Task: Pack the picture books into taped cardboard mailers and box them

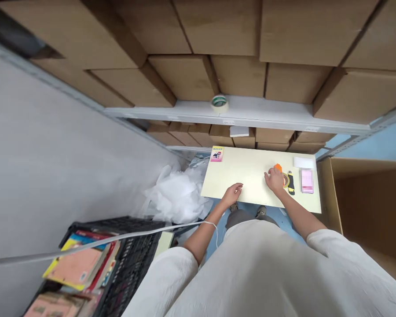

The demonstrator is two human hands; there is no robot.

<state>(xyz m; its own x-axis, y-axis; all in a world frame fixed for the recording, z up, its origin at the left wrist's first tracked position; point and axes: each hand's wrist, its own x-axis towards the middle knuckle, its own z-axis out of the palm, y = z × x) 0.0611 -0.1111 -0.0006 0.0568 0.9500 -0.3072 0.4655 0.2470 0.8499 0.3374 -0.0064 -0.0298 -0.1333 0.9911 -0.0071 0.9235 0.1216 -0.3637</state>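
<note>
White cloth shirt (277, 268) spread nearest. On the cream rectangular table (247, 163), the right hand (275, 179) covered an orange tape dispenser (277, 167), grip unclear; the left hand (232, 193) curled empty, the pink-yellow printed booklet (217, 154) untouched.

A yellow tape roll (288, 179) lies near an orange piece (277, 167)

Tabletop (244, 169) bright; upper cartons (218, 26) dimmer; outer edges stretched.

Premises appear to be a storeroom, evidenced by shelving (267, 105) loaded with cardboard boxes (181, 81), a black crate (133, 246) of books (77, 266), and a table (244, 169) carrying a tape roll (287, 181).
</note>
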